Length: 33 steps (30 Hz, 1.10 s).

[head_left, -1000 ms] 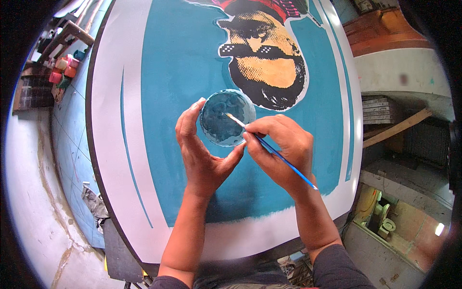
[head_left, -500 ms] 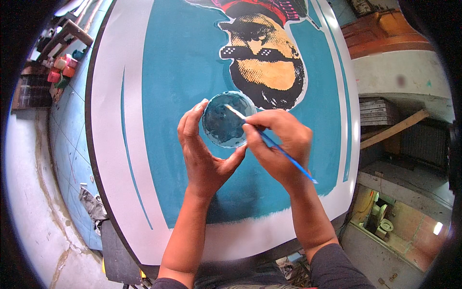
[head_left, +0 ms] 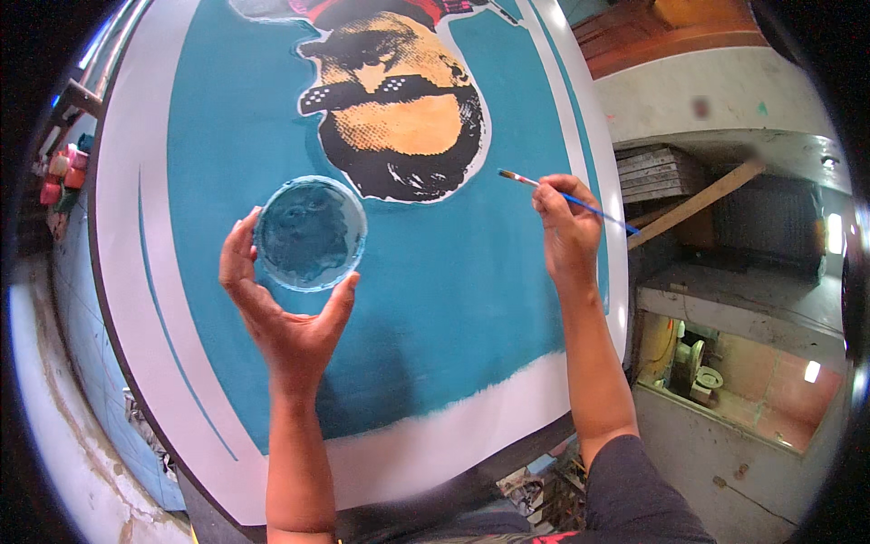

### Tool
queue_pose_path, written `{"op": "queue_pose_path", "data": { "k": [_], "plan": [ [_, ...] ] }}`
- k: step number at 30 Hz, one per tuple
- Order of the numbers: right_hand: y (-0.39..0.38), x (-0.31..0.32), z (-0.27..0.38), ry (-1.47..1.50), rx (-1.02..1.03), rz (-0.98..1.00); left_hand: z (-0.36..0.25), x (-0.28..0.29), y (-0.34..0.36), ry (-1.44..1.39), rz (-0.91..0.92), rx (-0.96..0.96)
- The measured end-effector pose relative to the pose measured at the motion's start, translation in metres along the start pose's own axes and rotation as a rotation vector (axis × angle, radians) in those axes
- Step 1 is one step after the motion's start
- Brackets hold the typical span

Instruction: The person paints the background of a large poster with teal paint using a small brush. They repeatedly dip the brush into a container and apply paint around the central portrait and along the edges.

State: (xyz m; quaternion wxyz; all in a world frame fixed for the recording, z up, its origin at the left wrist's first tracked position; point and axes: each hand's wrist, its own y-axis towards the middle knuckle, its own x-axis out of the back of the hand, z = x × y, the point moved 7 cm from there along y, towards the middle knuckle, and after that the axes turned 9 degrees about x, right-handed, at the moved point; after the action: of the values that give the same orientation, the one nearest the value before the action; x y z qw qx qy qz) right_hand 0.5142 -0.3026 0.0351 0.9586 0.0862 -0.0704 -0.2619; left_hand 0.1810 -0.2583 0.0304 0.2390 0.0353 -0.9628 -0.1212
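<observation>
My left hand [head_left: 294, 313] is curled around a round clear tub [head_left: 312, 234] with teal paint inside, held over the canvas. Between the fingertips of my right hand [head_left: 571, 227] is a thin paintbrush [head_left: 594, 210] with a blue handle. Its bristle end points left, apart from the tub, near the outline of the painted head. Beneath both hands spreads a large canvas [head_left: 435, 308] with a teal ground and white borders. A painted portrait [head_left: 399, 127] with a dark beard and pixelated glasses appears upside down on it. Whether the bristles touch the canvas, I cannot tell.
Red and pink containers [head_left: 65, 177] stand on the tiled floor at the far left. On the right are a wooden plank [head_left: 698, 204], a stack of grey slabs [head_left: 660, 174] and a pale wall [head_left: 725, 95]. A toilet [head_left: 707, 379] shows through an opening lower right.
The brush has come out of the tub and moved right with my right hand. The view has shifted, so the canvas and the tub in my left hand appear further left.
</observation>
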Motion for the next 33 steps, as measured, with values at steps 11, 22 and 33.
{"op": "queue_pose_path", "data": {
  "k": [11, 22, 33],
  "plan": [
    [0.015, -0.011, -0.01, -0.162, 0.084, 0.155, 0.003, 0.0, -0.001, 0.011, -0.004, 0.002],
    [0.017, -0.015, -0.013, -0.233, 0.15, 0.195, 0.003, -0.001, 0.0, -0.005, -0.006, -0.011],
    [0.017, -0.016, -0.013, -0.252, 0.179, 0.167, 0.005, -0.001, -0.001, -0.04, -0.001, 0.006]
  ]
}}
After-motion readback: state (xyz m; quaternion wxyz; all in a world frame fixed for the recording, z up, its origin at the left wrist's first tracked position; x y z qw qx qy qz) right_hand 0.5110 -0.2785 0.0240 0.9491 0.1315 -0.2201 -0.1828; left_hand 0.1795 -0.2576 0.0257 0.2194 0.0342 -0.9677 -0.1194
